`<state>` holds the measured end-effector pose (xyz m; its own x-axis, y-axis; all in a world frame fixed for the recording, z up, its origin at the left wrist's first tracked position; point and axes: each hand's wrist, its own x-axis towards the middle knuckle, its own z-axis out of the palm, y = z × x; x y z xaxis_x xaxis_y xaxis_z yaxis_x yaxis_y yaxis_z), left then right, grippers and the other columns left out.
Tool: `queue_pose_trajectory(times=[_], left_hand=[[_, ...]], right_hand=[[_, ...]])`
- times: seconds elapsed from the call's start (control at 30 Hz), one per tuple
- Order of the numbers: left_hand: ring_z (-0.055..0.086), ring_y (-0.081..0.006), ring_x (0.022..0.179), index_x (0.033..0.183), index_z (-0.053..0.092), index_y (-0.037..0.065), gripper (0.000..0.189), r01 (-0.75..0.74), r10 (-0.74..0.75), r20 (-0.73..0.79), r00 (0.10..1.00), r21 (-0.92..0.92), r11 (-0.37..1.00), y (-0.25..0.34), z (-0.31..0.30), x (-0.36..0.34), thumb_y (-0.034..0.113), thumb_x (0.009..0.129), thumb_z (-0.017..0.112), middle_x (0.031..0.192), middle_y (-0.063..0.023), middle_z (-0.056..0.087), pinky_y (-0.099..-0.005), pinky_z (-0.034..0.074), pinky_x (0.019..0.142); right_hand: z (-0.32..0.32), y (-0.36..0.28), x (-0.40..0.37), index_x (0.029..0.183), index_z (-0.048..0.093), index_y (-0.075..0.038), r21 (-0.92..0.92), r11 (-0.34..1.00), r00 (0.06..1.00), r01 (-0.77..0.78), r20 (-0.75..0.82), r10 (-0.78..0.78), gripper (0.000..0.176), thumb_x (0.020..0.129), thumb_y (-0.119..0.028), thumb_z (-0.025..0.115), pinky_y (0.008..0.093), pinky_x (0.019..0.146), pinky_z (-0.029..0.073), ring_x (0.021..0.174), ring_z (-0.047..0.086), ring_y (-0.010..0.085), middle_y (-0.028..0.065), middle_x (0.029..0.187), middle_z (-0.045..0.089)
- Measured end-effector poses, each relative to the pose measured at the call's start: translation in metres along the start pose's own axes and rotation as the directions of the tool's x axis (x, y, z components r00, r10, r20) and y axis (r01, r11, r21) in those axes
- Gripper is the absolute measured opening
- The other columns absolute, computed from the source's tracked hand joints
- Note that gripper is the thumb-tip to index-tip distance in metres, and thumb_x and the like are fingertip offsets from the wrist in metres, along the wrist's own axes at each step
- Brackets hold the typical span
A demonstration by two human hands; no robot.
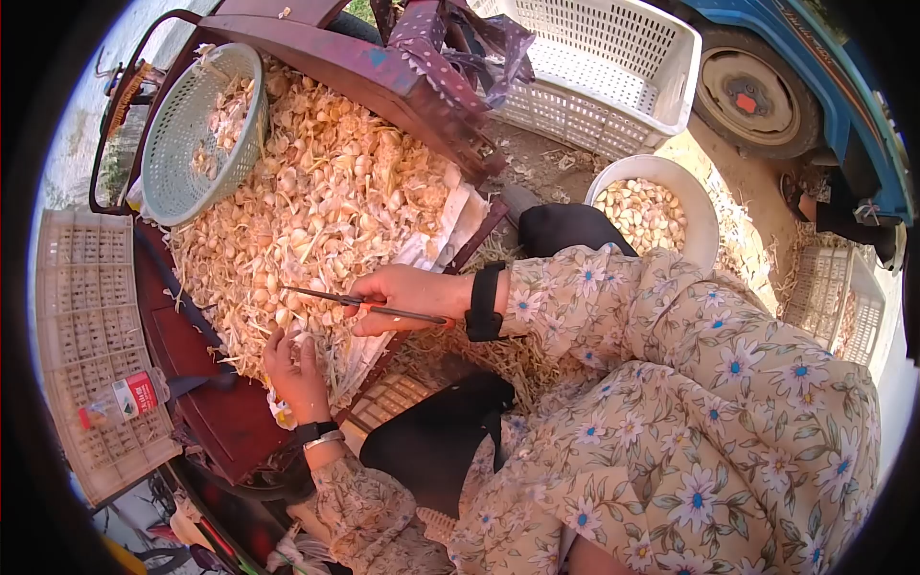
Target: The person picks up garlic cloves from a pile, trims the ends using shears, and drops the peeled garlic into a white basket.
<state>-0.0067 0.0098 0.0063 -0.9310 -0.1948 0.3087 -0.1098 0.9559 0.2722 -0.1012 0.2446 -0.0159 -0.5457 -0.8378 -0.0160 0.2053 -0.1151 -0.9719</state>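
My right hand [407, 295] is closed around a pair of scissors [321, 294], with dark blades pointing left and bits of orange showing at the grip. Just below the blade tips, my left hand [299, 379] has its fingers curled around a pale garlic bulb [303, 339], which they partly hide. Both hands are over the near edge of a big heap of garlic [307, 216], bulbs mixed with dry stalks and skins. White sheeting [460, 225] shows under the heap's right side.
A pale green basket [153, 177] leans on the heap at upper left. To the right stand a white bucket [704, 216] of trimmed garlic and a large white crate [594, 120]. A blue vehicle with a wheel [757, 91] and another person's foot [793, 196] are beyond. A plastic crate [86, 316] borders the left.
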Motion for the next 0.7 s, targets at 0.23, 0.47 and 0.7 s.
queue_pose_trajectory(times=[0.23,0.47,0.7], left_hand=[[0.058,-0.0158,0.082,0.099,0.053,0.002,0.015,0.353,-0.462,0.171,0.87,-0.871,0.343,0.079,-0.037,-0.017,0.007,0.085,0.054,0.097,-0.0113,0.058,-0.0236,0.047,0.066],[0.051,-0.0126,0.066,0.104,0.048,0.002,0.026,0.369,-0.344,0.385,0.857,-0.922,-0.113,0.073,-0.033,-0.04,0.018,0.085,0.057,0.094,-0.0087,0.057,-0.0195,0.039,0.05],[0.056,-0.0179,0.089,0.102,0.05,0.002,0.025,0.268,-0.508,0.33,0.795,-0.944,-0.195,0.092,-0.029,-0.045,0.02,0.085,0.057,0.108,-0.0118,0.053,-0.0207,0.044,0.061]], right_hand=[[0.002,-0.008,-0.01,0.099,0.056,-0.004,-0.284,0.947,0.989,0.147,0.062,-0.135,0.037,0.074,-0.031,0.066,0.0287,0.056,0.041,0.06,0.052,0.0156,0.0054,0.066,0.055],[0.001,-0.008,-0.016,0.1,0.057,-0.006,-0.369,0.909,0.978,0.192,0.148,-0.147,0.041,0.072,-0.033,0.068,0.0314,0.058,0.045,0.066,0.059,0.0238,0.009,0.072,0.06],[0.001,-0.007,-0.016,0.099,0.057,-0.007,-0.389,0.905,0.981,0.172,0.153,-0.12,0.041,0.072,-0.035,0.068,0.0313,0.057,0.044,0.065,0.059,0.0235,0.0084,0.071,0.06]])
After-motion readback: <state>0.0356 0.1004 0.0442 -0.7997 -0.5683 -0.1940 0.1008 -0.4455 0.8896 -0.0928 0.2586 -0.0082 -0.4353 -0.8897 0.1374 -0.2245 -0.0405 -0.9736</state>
